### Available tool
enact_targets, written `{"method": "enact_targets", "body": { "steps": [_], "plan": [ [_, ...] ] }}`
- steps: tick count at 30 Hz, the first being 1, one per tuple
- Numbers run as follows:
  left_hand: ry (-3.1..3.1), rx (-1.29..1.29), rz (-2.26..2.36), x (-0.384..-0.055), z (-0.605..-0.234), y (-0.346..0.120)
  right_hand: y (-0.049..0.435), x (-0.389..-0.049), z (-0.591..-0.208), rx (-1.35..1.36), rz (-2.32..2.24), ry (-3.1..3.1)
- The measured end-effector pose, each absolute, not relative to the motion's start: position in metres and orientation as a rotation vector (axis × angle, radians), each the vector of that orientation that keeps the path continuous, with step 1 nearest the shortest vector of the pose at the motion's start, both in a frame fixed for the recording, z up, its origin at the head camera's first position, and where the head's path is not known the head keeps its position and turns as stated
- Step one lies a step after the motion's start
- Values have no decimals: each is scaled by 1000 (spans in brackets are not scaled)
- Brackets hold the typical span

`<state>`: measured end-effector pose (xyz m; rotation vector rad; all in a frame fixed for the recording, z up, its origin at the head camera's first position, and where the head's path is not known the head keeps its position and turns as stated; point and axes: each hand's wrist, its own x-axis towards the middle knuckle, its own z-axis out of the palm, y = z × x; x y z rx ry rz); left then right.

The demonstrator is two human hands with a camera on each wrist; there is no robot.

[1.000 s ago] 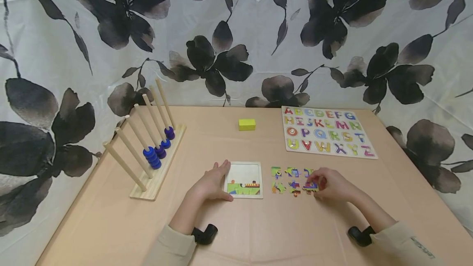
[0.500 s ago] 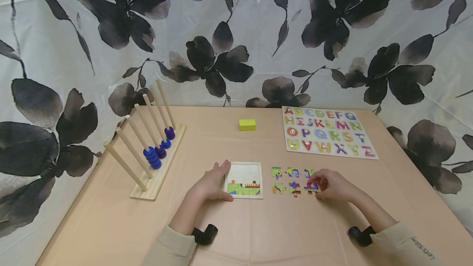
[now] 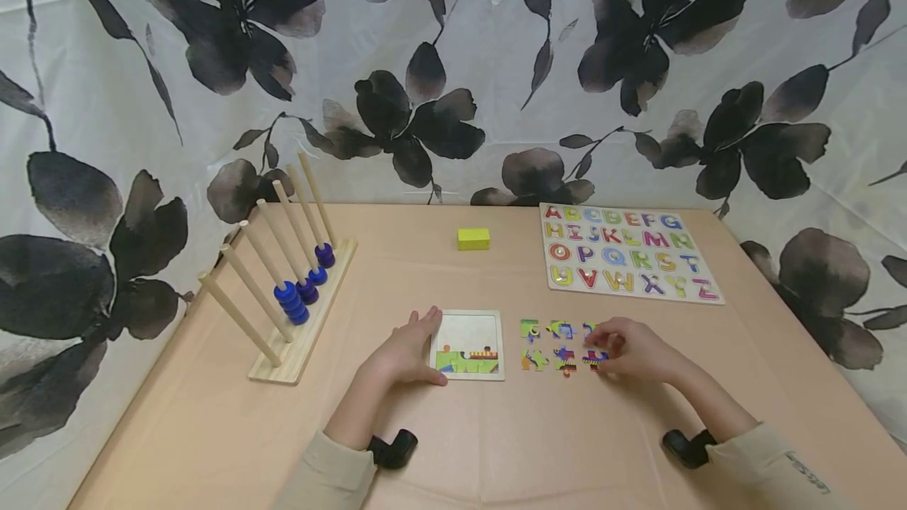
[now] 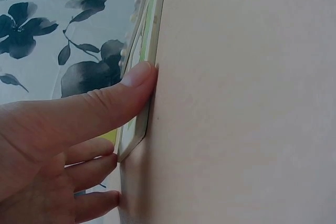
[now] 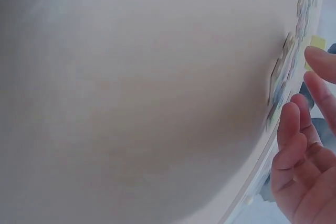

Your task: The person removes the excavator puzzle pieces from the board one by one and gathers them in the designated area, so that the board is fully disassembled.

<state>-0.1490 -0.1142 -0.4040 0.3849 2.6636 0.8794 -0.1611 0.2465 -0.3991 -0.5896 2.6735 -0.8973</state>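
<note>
My left hand [image 3: 404, 352] grips the left side of a white framed jigsaw board [image 3: 468, 333], its thumb at the near left corner and its fingers along the far left side. In the left wrist view the thumb presses the board's edge [image 4: 149, 85]. Joined pieces with a green picture [image 3: 468, 362] fill the board's lower part. Several loose jigsaw pieces [image 3: 564, 359] lie in two rows to the right. My right hand [image 3: 634, 349] hovers over the rightmost ones, partly hiding them. In the right wrist view its loosely bent fingers [image 5: 290, 121] hold nothing visible.
A wooden peg abacus [image 3: 305, 337] with blue and purple rings stands at the left. A yellow block [image 3: 473, 239] sits behind the board. An alphabet puzzle [image 3: 627, 254] lies at the back right, before a floral cloth [image 3: 524, 46].
My right hand has shifted slightly away from the body, from the near right piece toward the far right one. The left hand and the board have stayed put.
</note>
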Motion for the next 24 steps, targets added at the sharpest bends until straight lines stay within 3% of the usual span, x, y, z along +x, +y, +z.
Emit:
{"method": "enact_targets", "body": {
  "steps": [11, 24],
  "plan": [
    [2676, 412, 851, -149, -406, -115, 218, -164, -403, -706, -960, 2631],
    [2673, 397, 880, -150, -408, -116, 151, -164, -402, -710, -976, 2576]
  ]
}}
